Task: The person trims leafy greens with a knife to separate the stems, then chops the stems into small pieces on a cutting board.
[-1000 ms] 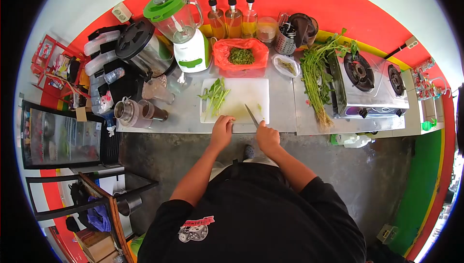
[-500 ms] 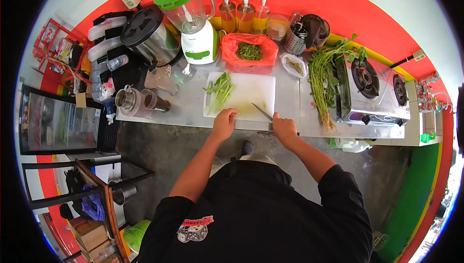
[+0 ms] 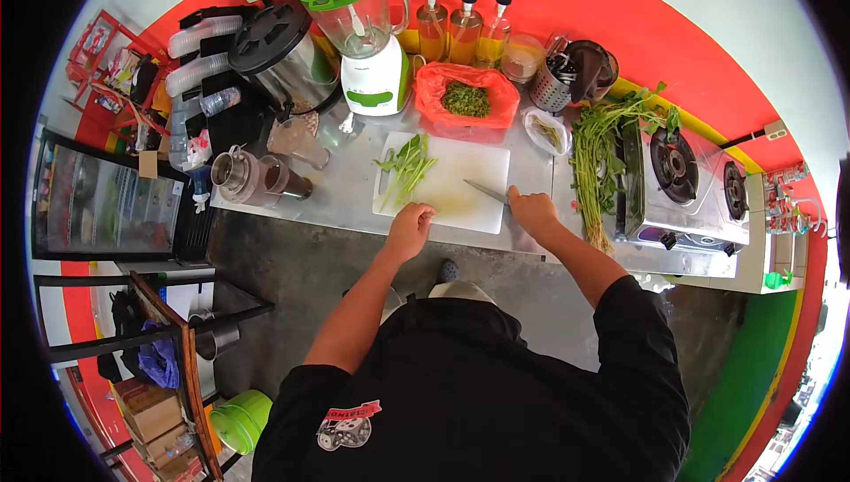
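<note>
On the steel counter lies a white cutting board (image 3: 474,159), its surface marked with a yellowish-green stain. Several cut leafy green stems (image 3: 407,166) rest on its left side. My right hand (image 3: 533,214) is closed around the handle of a knife (image 3: 485,190), the blade pointing left over the board's right part. At the board's lower left edge is my left hand (image 3: 411,228), fingers curled together; whatever they may hold is too small to make out. Behind the board, a red plastic bag (image 3: 431,119) stands open with chopped greens (image 3: 466,99) in it.
A bundle of long-stemmed greens (image 3: 598,159) lies beside a gas stove (image 3: 686,190) on the right. A small white bag (image 3: 542,119) is near the board. Behind stand a blender (image 3: 372,75) and pump bottles (image 3: 464,30); jugs (image 3: 243,177) are on the left.
My right hand has shifted slightly right and up with the knife, whose blade now lies flatter. A small green bit near the blade no longer shows. My left hand stays curled. The view has tilted slightly.
</note>
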Demonstrator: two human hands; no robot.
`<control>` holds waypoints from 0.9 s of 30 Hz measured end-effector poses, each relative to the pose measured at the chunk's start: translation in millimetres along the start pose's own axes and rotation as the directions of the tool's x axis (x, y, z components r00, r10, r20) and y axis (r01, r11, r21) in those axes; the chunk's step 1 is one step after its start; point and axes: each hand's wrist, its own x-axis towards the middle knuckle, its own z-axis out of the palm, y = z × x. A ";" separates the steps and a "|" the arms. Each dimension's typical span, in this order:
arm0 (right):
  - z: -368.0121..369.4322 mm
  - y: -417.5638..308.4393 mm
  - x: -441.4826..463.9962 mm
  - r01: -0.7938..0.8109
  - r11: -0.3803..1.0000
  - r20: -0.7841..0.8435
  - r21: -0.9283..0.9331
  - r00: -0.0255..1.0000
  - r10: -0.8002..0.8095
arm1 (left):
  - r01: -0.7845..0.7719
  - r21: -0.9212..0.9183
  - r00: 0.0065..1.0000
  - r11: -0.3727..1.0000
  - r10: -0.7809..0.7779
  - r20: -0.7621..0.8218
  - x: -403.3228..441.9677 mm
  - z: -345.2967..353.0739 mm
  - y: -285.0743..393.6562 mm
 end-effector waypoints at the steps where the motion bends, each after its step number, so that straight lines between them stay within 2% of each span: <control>1: 0.0 2.3 3.2 0.003 1.000 -0.011 -0.015 1.000 -0.004 | 0.009 0.000 1.000 1.000 -0.009 0.011 0.2 0.2 0.2; 10: -11.2 -25.8 -11.8 -0.070 0.997 -0.005 0.006 0.998 0.071 | 0.000 -0.045 1.000 0.999 0.001 0.006 0.0 -0.5 0.0; 13: -1.8 -47.7 -16.1 -0.175 0.977 -0.033 0.124 0.983 0.180 | 0.001 -0.013 1.000 1.000 -0.001 0.008 2.3 2.1 -4.6; 14: 1.1 -55.0 -17.4 -0.164 0.980 -0.025 0.116 0.985 0.168 | 0.014 -0.020 1.000 1.000 -0.014 0.000 1.3 3.6 -5.8; 16: -1.6 -68.4 -19.0 -0.258 0.937 -0.083 0.236 0.955 0.284 | 0.003 -0.012 1.000 1.000 -0.004 -0.009 1.8 5.0 -6.5; 20: -5.1 -87.5 -20.6 -0.262 0.929 -0.104 0.263 0.949 0.298 | -0.008 0.019 1.000 1.000 0.008 0.007 4.3 3.6 -6.1; 24: -0.7 -87.8 -14.3 -0.338 0.910 -0.103 0.241 0.923 0.370 | -0.029 0.119 0.999 0.992 0.024 0.041 8.8 3.3 -7.9; 27: -5.9 -87.7 -11.2 -0.395 0.815 -0.084 0.424 0.879 0.469 | -0.032 0.119 0.998 0.992 0.025 0.053 8.4 1.2 -6.3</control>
